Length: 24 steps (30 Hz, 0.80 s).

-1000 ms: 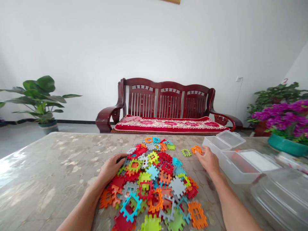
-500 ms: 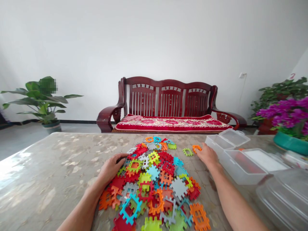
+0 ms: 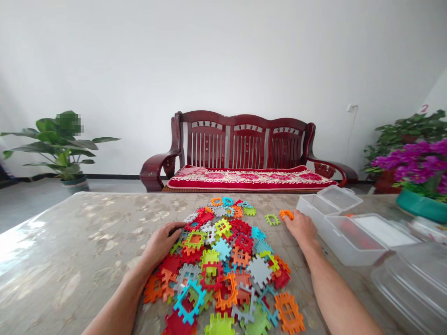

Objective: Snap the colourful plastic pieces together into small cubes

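Observation:
A heap of interlocking plastic building tiles [image 3: 222, 250] in red, orange, blue, green and grey covers the middle of the table. Along the heap's left edge rests my left hand [image 3: 163, 241], its thumb apart from the loosely bent fingers, holding nothing that I can see. Right of the heap, my right hand [image 3: 302, 227] has its fingertips closed on a small orange frame tile [image 3: 286, 214], low over the tabletop. Just left of that tile, a green frame tile [image 3: 272, 219] lies apart from the heap.
Clear plastic boxes [image 3: 356, 253] with raised lids stand right of my right arm, reddish pieces inside one. A large transparent lid [image 3: 412, 279] lies nearer. Purple flowers [image 3: 412, 163] in a teal pot are at the far right. A wooden bench [image 3: 244, 139] stands behind the table [image 3: 87, 260].
My right hand has shifted very slightly to the right with the orange frame tile. My left hand and the heap look the same.

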Motion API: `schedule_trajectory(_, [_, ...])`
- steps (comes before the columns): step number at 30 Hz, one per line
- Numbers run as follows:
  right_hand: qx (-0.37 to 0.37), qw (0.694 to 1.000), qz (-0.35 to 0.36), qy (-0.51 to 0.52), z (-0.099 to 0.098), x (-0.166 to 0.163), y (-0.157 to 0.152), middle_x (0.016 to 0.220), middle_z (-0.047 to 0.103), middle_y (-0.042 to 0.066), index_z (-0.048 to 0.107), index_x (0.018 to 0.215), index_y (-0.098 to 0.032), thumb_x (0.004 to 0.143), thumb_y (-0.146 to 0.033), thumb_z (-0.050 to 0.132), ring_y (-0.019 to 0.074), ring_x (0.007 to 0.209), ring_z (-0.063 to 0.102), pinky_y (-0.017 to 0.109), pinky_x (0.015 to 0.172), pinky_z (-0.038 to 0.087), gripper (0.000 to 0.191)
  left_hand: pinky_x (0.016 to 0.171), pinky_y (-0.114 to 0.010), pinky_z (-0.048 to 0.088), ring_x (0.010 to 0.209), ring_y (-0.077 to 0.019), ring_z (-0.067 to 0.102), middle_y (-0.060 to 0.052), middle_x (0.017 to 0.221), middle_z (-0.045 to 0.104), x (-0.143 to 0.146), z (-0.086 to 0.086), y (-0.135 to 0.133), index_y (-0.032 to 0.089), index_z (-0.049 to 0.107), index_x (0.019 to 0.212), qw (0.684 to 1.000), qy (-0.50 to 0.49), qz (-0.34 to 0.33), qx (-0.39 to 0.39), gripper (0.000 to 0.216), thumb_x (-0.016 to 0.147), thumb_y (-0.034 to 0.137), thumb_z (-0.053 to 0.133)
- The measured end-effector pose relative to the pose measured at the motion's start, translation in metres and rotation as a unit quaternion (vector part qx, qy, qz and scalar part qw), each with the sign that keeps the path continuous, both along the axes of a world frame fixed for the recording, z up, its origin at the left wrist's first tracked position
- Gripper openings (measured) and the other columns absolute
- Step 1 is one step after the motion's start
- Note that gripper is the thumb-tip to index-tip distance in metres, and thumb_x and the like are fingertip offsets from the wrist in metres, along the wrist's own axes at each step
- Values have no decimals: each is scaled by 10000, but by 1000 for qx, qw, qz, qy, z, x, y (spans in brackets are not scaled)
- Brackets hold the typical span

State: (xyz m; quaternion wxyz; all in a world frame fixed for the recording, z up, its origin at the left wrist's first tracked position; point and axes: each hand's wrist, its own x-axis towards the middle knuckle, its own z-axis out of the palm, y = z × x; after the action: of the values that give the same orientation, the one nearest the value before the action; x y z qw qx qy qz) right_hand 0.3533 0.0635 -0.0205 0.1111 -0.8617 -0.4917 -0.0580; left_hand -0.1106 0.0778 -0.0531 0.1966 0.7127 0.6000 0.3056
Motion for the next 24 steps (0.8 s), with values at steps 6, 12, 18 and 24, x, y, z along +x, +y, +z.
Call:
schedule_trajectory(6, [6, 1000, 3, 1, 1, -2, -2, 987, 675, 171, 631, 1083, -174, 858, -531, 444, 304, 971, 627, 370, 749, 493, 462, 905, -297, 465, 1003, -214, 641, 9, 1074, 721, 2, 3, -2, 260, 705, 1039, 1000, 5, 3, 4, 372, 801, 417, 466])
schedule_trajectory(12, [4, 1000, 16, -25, 0, -4, -1, 1077, 625, 183, 607, 1126, -168, 828, -589, 467, 317, 1036, 586, 395, 805, 478, 535, 887, -301, 471, 995, -220, 642, -2, 1069, 722, 1, 3, -2, 253, 707, 1042, 1000, 11, 4, 7, 382, 801, 423, 464])
schedule_trajectory(18, [-2, 999, 21, -24, -1, -2, 1, 1029, 630, 188, 626, 1098, -157, 861, -477, 454, 313, 1004, 599, 384, 780, 475, 434, 907, -306, 465, 999, -220, 637, -2, 1075, 720, 0, 1, -1, 255, 706, 1047, 1000, 2, -2, 3, 382, 799, 424, 470])
schedule_trajectory(24, [-16, 998, 53, -25, 0, 2, -4, 1024, 634, 161, 624, 1080, -167, 850, -377, 473, 291, 994, 608, 368, 792, 471, 347, 908, -310, 472, 1008, -224, 637, -5, 1072, 723, -1, -3, 2, 244, 702, 1059, 1000, -11, -4, 0, 399, 790, 432, 475])
